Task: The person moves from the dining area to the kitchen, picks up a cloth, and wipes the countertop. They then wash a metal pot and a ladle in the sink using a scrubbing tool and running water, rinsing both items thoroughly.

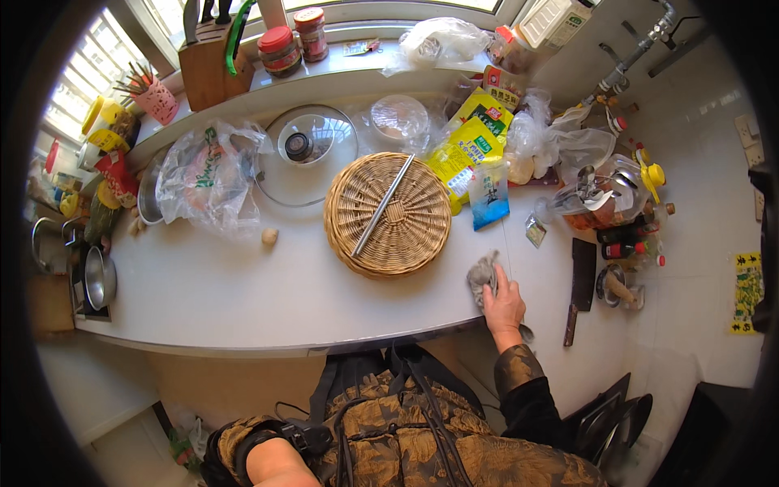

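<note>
My right hand [505, 306] is closed around a crumpled grey cloth [482, 274], which rests on the white countertop [292, 298] near its front edge. Left of the cloth lies a round wicker tray [420, 234], with metal chopsticks [384, 204] laid slantwise across it. A blue-and-white packet [490, 198] and yellow seasoning packets [471, 152] lie beyond the cloth. To the right of my hand is a cleaver [583, 280] with a dark blade. Only my left forearm shows at the bottom edge; the left hand is out of view.
A glass lid [338, 137], a plastic bag [213, 176] and a small round brown lump [269, 236] occupy the left side. A knife block [213, 67] and jars [280, 52] line the sill. Bottles [621, 249] crowd the right wall. A steel bowl [100, 279] sits far left.
</note>
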